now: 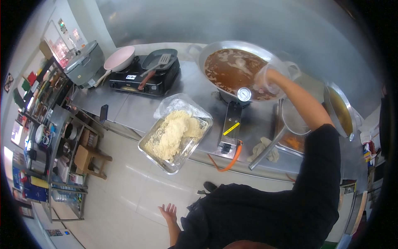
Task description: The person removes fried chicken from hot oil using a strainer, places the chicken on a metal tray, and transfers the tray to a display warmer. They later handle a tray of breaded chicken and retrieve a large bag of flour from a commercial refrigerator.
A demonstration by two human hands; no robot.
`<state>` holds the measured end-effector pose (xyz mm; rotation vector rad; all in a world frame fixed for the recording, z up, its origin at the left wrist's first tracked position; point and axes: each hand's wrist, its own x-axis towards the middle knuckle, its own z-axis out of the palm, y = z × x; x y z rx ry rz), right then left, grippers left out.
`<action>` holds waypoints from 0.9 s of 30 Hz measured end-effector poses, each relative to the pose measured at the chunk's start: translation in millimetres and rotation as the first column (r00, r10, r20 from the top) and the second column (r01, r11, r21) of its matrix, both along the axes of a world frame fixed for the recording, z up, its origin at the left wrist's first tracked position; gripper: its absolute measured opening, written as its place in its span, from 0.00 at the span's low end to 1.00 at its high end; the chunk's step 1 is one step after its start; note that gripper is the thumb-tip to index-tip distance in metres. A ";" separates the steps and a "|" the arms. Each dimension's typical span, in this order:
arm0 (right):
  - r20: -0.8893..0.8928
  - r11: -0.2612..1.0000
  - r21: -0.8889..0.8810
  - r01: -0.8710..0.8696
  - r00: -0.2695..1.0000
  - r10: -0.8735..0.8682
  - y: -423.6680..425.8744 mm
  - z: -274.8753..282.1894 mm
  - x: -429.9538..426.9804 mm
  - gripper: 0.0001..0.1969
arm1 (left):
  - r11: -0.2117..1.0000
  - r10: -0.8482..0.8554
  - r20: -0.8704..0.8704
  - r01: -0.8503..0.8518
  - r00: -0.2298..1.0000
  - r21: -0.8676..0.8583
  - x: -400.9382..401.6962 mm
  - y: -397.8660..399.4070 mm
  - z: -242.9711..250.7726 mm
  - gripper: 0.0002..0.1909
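My right hand [262, 82], in a loose clear plastic glove, is low over the right side of a wide two-handled metal wok [270, 55]. Brown liquid [222, 70] with pale foam and pale bits fills the wok. A pinkish patch shows at the fingertips; whether it is food or fingers is unclear. A round dial thermometer [244, 94] sits at the near rim. My left hand [169, 213] hangs empty beside my body, fingers apart. A steel tray [143, 150] at the counter's front edge bears a heap of pale flour-coated food [177, 132] and a clear plastic bag [174, 104].
Beneath the wok is a gas burner [231, 124] with an orange hose [231, 165]. To its right are a long-handled strainer [270, 146], a cloth [266, 149] and another oil pan [340, 109]. Leftward stand a black stove [136, 84], a pink pan [119, 59] and a phone [104, 112].
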<state>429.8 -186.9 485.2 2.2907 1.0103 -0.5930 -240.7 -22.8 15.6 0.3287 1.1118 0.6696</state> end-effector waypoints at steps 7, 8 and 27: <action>-0.306 0.893 0.325 0.312 0.928 -0.213 -24.9 5.0 -22.1 0.11 | 0.964 -0.266 -0.291 0.246 0.919 -0.103 -31.6 -22.3 -45.4 0.42; -0.309 0.893 0.321 0.315 0.926 -0.216 -28.9 5.2 -27.1 0.11 | 0.939 -0.345 -0.324 0.324 0.881 -0.118 -33.3 -22.8 -50.9 0.41; 0.298 0.552 0.833 0.026 0.820 -0.488 -300.9 -93.1 -101.8 0.12 | 0.599 -0.732 -0.450 0.798 0.512 -0.066 19.0 9.9 -64.8 0.24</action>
